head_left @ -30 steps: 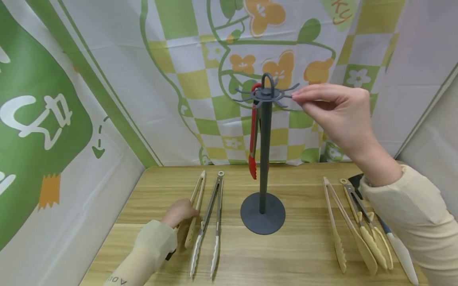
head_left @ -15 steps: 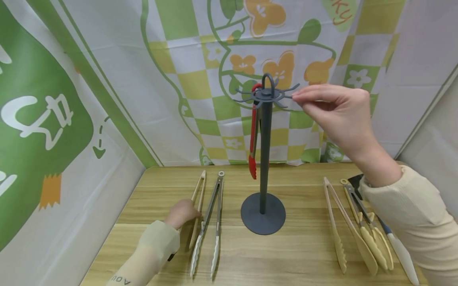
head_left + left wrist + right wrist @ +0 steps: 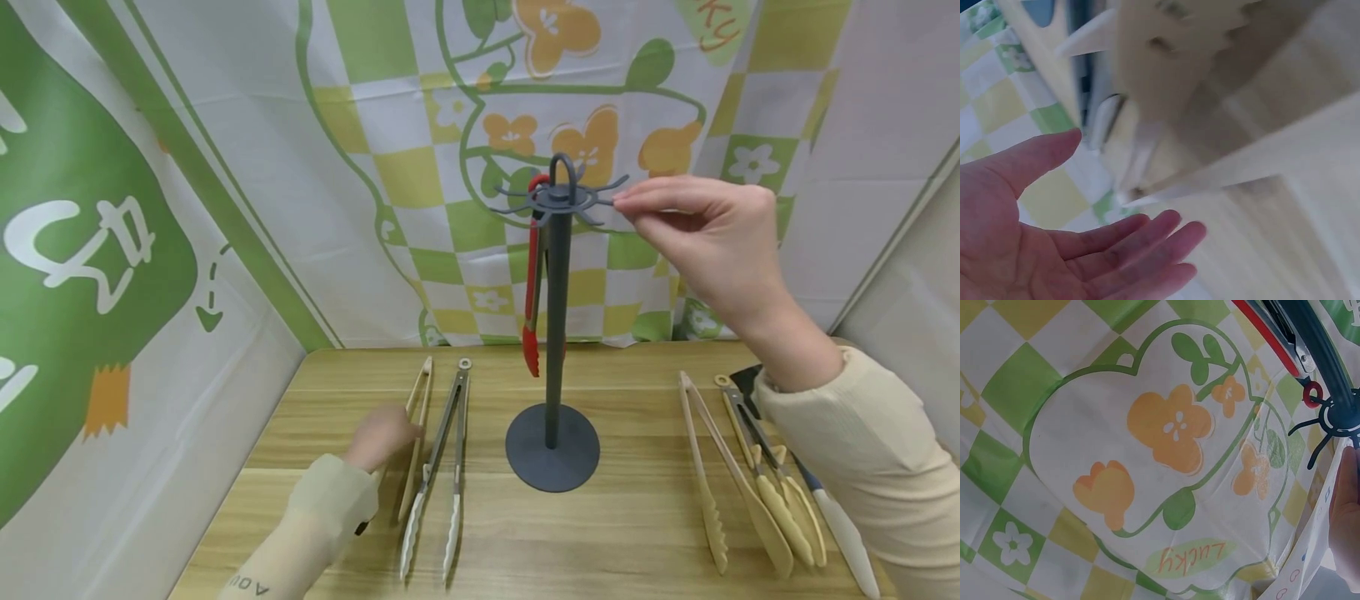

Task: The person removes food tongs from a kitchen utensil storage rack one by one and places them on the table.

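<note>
In the head view, a dark grey hook stand point(image 3: 553, 333) stands upright on its round base, with red tongs point(image 3: 532, 300) hanging from a hook at its left. My right hand point(image 3: 708, 237) pinches the tip of one right-hand hook point(image 3: 603, 202) between thumb and fingertips. Over the wooden tongs point(image 3: 417, 467) at the left hovers my left hand point(image 3: 382, 435), blurred in the head view and partly covering one arm of the tongs. The left wrist view shows that hand point(image 3: 1116, 256) with thumb and fingers spread and nothing between them; the toothed wooden tongs point(image 3: 1172, 56) lie beyond.
White-tipped metal tongs point(image 3: 442, 475) lie between the left hand and the stand. On the right are more wooden tongs point(image 3: 731, 467), yellow-tipped tongs point(image 3: 780, 492) and a white-bladed spatula point(image 3: 843, 533), partly behind the right sleeve. A patterned curtain point(image 3: 465, 217) hangs behind the table point(image 3: 525, 542).
The wooden tongs' lower end has shifted slightly right, towards the white-tipped tongs. My left hand moved right with it, then up a little. The right hand has kept its place.
</note>
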`<state>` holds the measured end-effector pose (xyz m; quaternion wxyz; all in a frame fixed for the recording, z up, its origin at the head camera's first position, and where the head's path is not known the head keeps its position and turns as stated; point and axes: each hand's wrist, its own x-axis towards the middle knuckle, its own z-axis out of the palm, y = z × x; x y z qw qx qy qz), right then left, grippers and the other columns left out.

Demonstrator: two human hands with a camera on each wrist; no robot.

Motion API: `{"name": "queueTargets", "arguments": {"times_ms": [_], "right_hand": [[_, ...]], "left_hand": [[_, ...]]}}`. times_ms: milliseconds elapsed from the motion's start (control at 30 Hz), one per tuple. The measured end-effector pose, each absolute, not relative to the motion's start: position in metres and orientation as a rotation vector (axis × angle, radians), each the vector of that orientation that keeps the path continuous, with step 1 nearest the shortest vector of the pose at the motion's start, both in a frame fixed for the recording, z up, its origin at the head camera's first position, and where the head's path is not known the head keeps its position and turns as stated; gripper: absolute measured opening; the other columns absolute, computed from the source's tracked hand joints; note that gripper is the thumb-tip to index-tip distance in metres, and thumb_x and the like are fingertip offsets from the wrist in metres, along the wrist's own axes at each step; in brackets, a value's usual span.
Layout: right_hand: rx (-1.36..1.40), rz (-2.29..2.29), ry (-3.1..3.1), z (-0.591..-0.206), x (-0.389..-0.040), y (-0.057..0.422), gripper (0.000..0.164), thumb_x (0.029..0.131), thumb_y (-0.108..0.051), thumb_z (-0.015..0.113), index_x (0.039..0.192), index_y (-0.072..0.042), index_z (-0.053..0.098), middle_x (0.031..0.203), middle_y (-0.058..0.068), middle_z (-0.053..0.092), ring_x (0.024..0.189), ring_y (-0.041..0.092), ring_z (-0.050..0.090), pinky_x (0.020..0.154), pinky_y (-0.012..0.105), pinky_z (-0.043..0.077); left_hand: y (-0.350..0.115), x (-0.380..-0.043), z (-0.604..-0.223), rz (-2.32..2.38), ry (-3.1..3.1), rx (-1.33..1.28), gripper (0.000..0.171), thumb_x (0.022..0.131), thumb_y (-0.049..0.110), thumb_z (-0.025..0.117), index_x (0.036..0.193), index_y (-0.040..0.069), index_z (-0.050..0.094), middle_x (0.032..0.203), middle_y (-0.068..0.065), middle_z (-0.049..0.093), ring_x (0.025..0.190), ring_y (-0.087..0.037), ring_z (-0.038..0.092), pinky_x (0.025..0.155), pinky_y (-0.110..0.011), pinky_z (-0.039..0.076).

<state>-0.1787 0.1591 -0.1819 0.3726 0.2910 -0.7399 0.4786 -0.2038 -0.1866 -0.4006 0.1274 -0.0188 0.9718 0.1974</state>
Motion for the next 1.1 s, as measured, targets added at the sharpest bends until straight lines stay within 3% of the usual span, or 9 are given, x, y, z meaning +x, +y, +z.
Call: {"name": "queueTargets", "arguments": {"times_ms": [100,167,267,367,633,767,1000,1100], "right_hand": [[0.746,1.231,-1.898,-0.182,-0.179,0.159,0.010,0.076,0.011,0.066,0.082,0.005,0.071,0.090,0.007,0.070,0.083,0.006,0.064,0.071,0.015,0.053],[0.745,1.232,-1.899,-0.182,-0.179,0.159,0.010,0.076,0.011,0.066,0.082,0.005,0.071,0.090,0.007,0.070,0.083,0.006,0.064,0.071,0.015,0.053],[0.745,1.234,-1.897,-0.182,-0.179,0.159,0.010,0.076,0.011,0.065,0.082,0.006,0.071,0.090,0.007,0.070,0.083,0.006,0.064,0.071,0.015,0.053],[0.744,1.237,-1.897,-0.182,-0.179,0.159,0.010,0.076,0.011,0.065,0.082,0.006,0.070,0.090,0.007,0.070,0.084,0.006,0.064,0.072,0.015,0.053],[0.733,1.246,-1.911,-0.181,-0.178,0.159,0.010,0.076,0.011,0.066,0.083,0.005,0.070,0.090,0.006,0.070,0.084,0.006,0.064,0.072,0.015,0.053],[0.732,1.233,-1.916,-0.181,-0.178,0.159,0.010,0.076,0.010,0.066,0.083,0.005,0.071,0.090,0.006,0.070,0.084,0.005,0.064,0.072,0.015,0.053],[0.733,1.239,-1.915,-0.181,-0.179,0.160,0.010,0.076,0.011,0.066,0.083,0.005,0.071,0.090,0.006,0.070,0.084,0.006,0.064,0.072,0.015,0.053],[0.736,1.242,-1.912,-0.182,-0.179,0.160,0.010,0.076,0.011,0.065,0.083,0.005,0.071,0.090,0.006,0.070,0.084,0.006,0.064,0.072,0.016,0.053]], "left_hand": [[-0.181,-0.211,-0.394,0.606,2.829,-0.040,0.028,0.086,0.027,0.061,0.081,-0.001,0.058,0.070,-0.007,0.052,0.057,-0.017,0.046,0.050,-0.030,0.044],[-0.176,-0.217,-0.389,0.653,2.831,0.015,0.034,0.086,0.029,0.060,0.092,-0.005,0.059,0.078,-0.011,0.057,0.061,-0.018,0.050,0.054,-0.032,0.048],[-0.168,-0.226,-0.381,0.712,2.852,0.137,0.050,0.088,0.032,0.058,0.114,-0.010,0.053,0.104,-0.021,0.060,0.084,-0.028,0.060,0.073,-0.041,0.053],[-0.158,-0.232,-0.373,0.788,2.869,0.261,0.056,0.089,0.036,0.056,0.126,-0.006,0.046,0.123,-0.023,0.052,0.109,-0.035,0.052,0.089,-0.048,0.046],[-0.129,-0.239,-0.352,1.161,2.755,0.555,0.054,0.088,0.040,0.056,0.132,0.012,0.044,0.131,-0.006,0.049,0.120,-0.024,0.045,0.100,-0.040,0.039],[-0.117,-0.242,-0.341,1.405,2.598,0.686,0.051,0.090,0.036,0.056,0.134,0.014,0.042,0.133,-0.006,0.047,0.122,-0.022,0.044,0.102,-0.038,0.037],[-0.095,-0.251,-0.324,1.666,2.334,0.922,0.047,0.094,0.015,0.051,0.138,0.006,0.035,0.137,-0.011,0.042,0.126,-0.022,0.039,0.108,-0.037,0.028],[-0.088,-0.252,-0.317,1.703,2.242,0.944,0.050,0.095,0.014,0.049,0.141,0.009,0.030,0.140,-0.009,0.038,0.128,-0.020,0.036,0.109,-0.037,0.028]]}}
